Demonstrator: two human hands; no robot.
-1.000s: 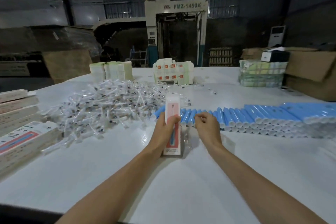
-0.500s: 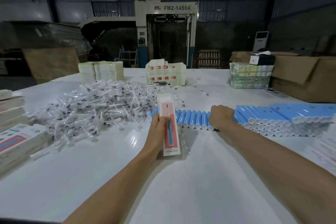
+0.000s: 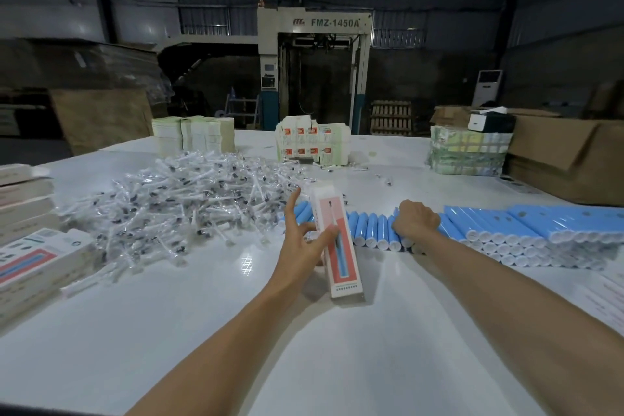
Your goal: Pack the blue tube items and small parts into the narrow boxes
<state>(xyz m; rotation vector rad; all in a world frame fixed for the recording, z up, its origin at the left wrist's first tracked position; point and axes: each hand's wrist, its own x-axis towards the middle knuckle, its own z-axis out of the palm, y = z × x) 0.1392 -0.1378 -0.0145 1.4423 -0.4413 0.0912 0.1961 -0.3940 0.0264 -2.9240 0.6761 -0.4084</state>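
Observation:
A narrow white and pink box (image 3: 338, 248) stands tilted on the white table (image 3: 337, 348), its open top pointing away. My left hand (image 3: 302, 241) holds it with the thumb across its front and the other fingers spread out behind. A row of blue tubes (image 3: 371, 228) lies just beyond the box and widens into a stacked layer of blue tubes (image 3: 540, 228) at the right. My right hand (image 3: 417, 218) is curled over the row and grips a blue tube there. A big pile of small parts in clear wrappers (image 3: 189, 203) lies to the left.
Packed narrow boxes (image 3: 33, 257) are stacked at the left edge. Stacks of flat box blanks (image 3: 192, 135) and printed cartons (image 3: 310, 142) stand at the far side. At the right are a wrapped bundle (image 3: 469, 152) and a brown cardboard carton (image 3: 570, 159).
My right hand went from beside the box out to the right along the tube row and curled onto a tube. My left hand's fingers spread and the box tilted.

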